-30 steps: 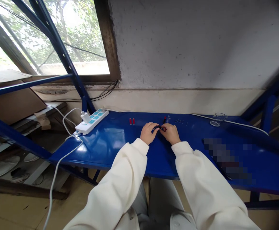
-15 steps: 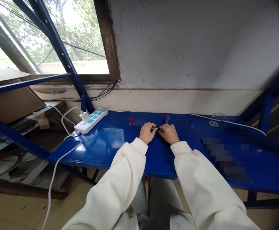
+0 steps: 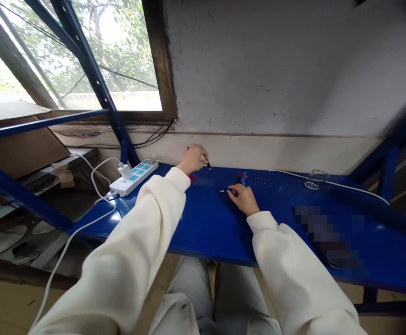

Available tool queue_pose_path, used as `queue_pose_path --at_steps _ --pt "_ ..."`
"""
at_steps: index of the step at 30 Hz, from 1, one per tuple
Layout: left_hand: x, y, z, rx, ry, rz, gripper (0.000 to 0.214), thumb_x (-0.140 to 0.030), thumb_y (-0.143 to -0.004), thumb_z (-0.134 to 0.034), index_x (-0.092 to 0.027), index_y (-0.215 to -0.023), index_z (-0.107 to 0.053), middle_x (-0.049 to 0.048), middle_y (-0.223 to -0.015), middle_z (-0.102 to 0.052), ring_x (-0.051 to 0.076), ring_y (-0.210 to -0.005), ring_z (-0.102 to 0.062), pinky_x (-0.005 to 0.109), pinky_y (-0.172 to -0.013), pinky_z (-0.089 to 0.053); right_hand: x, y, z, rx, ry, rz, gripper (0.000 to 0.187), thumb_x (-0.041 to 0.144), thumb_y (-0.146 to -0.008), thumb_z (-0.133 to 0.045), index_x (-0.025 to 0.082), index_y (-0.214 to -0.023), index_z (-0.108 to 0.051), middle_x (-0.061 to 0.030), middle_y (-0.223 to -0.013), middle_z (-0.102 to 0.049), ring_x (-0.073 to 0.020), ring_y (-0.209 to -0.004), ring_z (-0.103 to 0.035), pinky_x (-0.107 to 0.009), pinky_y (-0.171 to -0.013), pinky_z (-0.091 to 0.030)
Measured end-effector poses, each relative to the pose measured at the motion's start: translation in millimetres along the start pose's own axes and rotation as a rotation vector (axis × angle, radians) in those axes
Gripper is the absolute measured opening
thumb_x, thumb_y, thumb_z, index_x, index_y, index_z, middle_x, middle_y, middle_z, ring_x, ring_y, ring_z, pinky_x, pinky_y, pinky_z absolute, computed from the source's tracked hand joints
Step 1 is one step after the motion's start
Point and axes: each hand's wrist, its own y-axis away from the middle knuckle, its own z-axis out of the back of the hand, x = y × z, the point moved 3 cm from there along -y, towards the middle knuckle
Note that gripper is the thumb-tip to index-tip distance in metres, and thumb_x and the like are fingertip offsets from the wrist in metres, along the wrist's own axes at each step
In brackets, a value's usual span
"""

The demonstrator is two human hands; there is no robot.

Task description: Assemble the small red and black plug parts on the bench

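My left hand [image 3: 193, 159] is raised over the far edge of the blue table [image 3: 203, 218], its fingers closed on a small dark cylinder [image 3: 208, 165], which looks like a cap with a pale end. Below that hand lie short red cylinders [image 3: 193, 179], partly covered by it. My right hand [image 3: 244, 197] pinches a slim, pen-like piece with a pale pointed tip [image 3: 222, 191], which points left; the fingers hide most of its body. Just beyond the right hand are a red-and-black piece [image 3: 239, 177] and clear tube-like pieces [image 3: 244, 177].
Several tiny clear pieces [image 3: 260, 180] lie right of the tubes. A clear glass [image 3: 316, 180] stands at the back right, beside a white cable. Nearer, a blurred dark flat object [image 3: 323, 237] lies on the table. A white power strip [image 3: 134, 177] occupies the left end.
My hands were together on a dark piece; now they are apart. The left has moved away and up to the left with the dark cylinder, and a pale tip shows at the right.
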Motion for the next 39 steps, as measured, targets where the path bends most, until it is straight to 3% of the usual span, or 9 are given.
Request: queue_pose_path --at_steps 4,11,29,39 --pt "24 7 -19.7 0.242 -0.094 -0.022 0.007 -0.018 -0.056 -0.070 -0.019 -0.062 -0.065 0.0067 -0.088 -0.060 0.026 -0.095 -0.045 0.040 -0.086 -0.025 0 -1 -1 0.030 -0.004 -0.008 0.024 0.032 -0.081 -0.045 0.018 -0.088 -0.063 -0.0018 -0.068 -0.058 -0.0124 -0.060 -0.051 -0.026 -0.062 -0.035" --pt "49 21 -48.5 0.259 -0.116 0.024 0.007 -0.021 -0.056 -0.068 -0.020 -0.063 -0.065 0.0069 -0.086 -0.059 0.027 -0.095 -0.045 0.040 -0.085 -0.025 -1 -1 -3 0.056 -0.009 0.004 0.025 0.033 -0.082 -0.043 0.019 -0.087 -0.063 -0.0014 -0.067 -0.058 -0.0117 -0.057 -0.051 -0.026 -0.062 -0.036" --pt "50 20 -51.3 0.229 -0.051 0.111 0.008 -0.015 -0.056 -0.068 -0.017 -0.057 -0.060 0.0072 -0.081 -0.058 0.027 -0.094 -0.045 0.046 -0.089 -0.022 -1 -1 -1 0.037 -0.037 -0.008 0.023 0.031 -0.081 -0.044 0.019 -0.086 -0.063 -0.0014 -0.067 -0.058 -0.0118 -0.057 -0.050 -0.026 -0.063 -0.037" --pt "40 22 -45.9 0.385 -0.232 0.079 0.010 -0.021 -0.067 -0.059 -0.017 -0.076 -0.063 0.0088 -0.097 -0.057 0.028 -0.100 -0.042 0.044 -0.087 -0.023 -2 -1 0 0.008 -0.047 0.012 0.022 0.031 -0.081 -0.045 0.019 -0.085 -0.063 -0.0017 -0.066 -0.057 -0.0125 -0.057 -0.050 -0.026 -0.060 -0.037"
